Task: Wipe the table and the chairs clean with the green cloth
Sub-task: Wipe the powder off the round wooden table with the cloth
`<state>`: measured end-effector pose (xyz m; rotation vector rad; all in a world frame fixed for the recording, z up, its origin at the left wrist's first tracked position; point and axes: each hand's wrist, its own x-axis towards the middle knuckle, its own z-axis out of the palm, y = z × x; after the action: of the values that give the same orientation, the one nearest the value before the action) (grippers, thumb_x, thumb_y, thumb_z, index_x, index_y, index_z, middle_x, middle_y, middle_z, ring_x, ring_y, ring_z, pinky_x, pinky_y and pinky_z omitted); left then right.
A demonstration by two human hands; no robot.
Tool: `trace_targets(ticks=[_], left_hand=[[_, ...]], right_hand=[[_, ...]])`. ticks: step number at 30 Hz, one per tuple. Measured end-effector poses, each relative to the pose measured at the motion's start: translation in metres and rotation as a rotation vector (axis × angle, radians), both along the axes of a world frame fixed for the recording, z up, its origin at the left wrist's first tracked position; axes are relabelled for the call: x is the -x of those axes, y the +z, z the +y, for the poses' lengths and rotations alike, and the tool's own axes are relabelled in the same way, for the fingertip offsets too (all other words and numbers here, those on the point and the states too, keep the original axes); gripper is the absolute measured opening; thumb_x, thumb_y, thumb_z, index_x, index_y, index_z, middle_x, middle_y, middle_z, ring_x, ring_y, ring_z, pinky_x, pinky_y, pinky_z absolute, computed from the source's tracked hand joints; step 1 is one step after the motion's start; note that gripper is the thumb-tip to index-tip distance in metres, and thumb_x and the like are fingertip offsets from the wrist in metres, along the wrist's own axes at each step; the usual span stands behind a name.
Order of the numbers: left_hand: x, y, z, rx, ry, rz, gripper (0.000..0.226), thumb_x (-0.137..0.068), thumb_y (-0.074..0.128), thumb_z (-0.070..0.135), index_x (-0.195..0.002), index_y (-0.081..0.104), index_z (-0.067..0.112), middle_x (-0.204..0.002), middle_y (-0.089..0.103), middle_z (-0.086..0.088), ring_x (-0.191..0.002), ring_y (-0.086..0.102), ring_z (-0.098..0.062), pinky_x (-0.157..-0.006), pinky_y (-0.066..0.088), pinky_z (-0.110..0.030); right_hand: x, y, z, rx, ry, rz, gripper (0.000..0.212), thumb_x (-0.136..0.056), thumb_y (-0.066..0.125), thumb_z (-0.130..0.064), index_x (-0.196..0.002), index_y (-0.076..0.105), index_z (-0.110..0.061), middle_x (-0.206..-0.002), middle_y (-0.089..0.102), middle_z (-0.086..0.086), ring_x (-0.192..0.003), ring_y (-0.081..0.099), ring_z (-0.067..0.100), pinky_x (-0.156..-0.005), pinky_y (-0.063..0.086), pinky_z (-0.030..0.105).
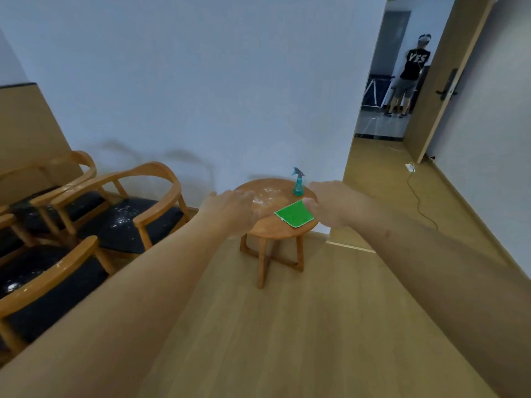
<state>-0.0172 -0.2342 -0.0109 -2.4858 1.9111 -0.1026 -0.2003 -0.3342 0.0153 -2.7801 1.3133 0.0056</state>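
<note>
While both hands (283,208) hover spread (empty) | spray bottle (298,183) beside green cloth (293,214)

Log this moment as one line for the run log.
left hand open, empty | right hand open, near green cloth | cloth folded on table | spray bottle upright | wiping not started

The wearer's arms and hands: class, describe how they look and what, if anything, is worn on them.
Both forearms are bare right up to the frame edge, no sleeves showing. The left hand and right hand wear no gloves; no watch, ring or wristband is visible. Fine detail is blurred.
</note>
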Motion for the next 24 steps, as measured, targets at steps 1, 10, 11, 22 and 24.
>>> trace_targets(ticks=[1,10,11,22,24], left_hand=[[-0.004,-0.004,-0.014,-0.022,0.001,0.009,0.048,-0.099,0.033,0.043,-0.141,0.038,0.020,-0.139,0.050,-0.005,-0.122,0.050,-0.027,-0.096,0.037,-0.043],[-0.088,-0.040,-0.168,-0.102,-0.003,0.059,0.043,-0.098,0.035,0.043,-0.136,0.044,0.026,-0.130,0.054,-0.005,-0.114,0.053,-0.027,-0.092,0.042,-0.041],[-0.100,-0.042,-0.185,-0.108,0.006,0.072,0.042,-0.098,0.036,0.042,-0.136,0.044,0.026,-0.130,0.054,-0.004,-0.115,0.053,-0.026,-0.091,0.042,-0.040],[-0.194,-0.087,-0.344,-0.066,-0.043,0.128,0.043,-0.098,0.038,0.037,-0.140,0.042,0.027,-0.131,0.054,-0.003,-0.117,0.053,-0.025,-0.082,0.039,-0.035],[-0.204,-0.103,-0.369,-0.178,-0.041,0.162,0.043,-0.099,0.039,0.037,-0.140,0.043,0.026,-0.133,0.053,-0.004,-0.117,0.053,-0.026,-0.080,0.041,-0.034]], right_hand=[[-0.007,-0.006,-0.016,-0.011,0.001,0.011,0.039,-0.103,0.032,-0.035,-0.129,0.046,-0.011,-0.125,0.055,0.013,-0.109,0.051,0.026,-0.077,0.038,0.032],[-0.083,-0.027,-0.155,0.018,-0.012,0.152,0.041,-0.105,0.026,-0.027,-0.133,0.047,-0.005,-0.137,0.045,0.017,-0.120,0.047,0.032,-0.093,0.043,0.040],[-0.094,-0.026,-0.169,0.022,-0.014,0.154,0.042,-0.106,0.025,-0.026,-0.135,0.046,-0.004,-0.140,0.043,0.018,-0.123,0.045,0.034,-0.098,0.042,0.042],[-0.182,-0.091,-0.341,-0.120,-0.028,0.086,0.044,-0.102,0.031,-0.038,-0.136,0.041,-0.011,-0.132,0.051,0.015,-0.115,0.050,0.030,-0.087,0.041,0.037],[-0.192,-0.109,-0.371,-0.160,-0.028,0.088,0.044,-0.102,0.032,-0.039,-0.136,0.040,-0.012,-0.130,0.053,0.016,-0.109,0.050,0.029,-0.080,0.039,0.035]])
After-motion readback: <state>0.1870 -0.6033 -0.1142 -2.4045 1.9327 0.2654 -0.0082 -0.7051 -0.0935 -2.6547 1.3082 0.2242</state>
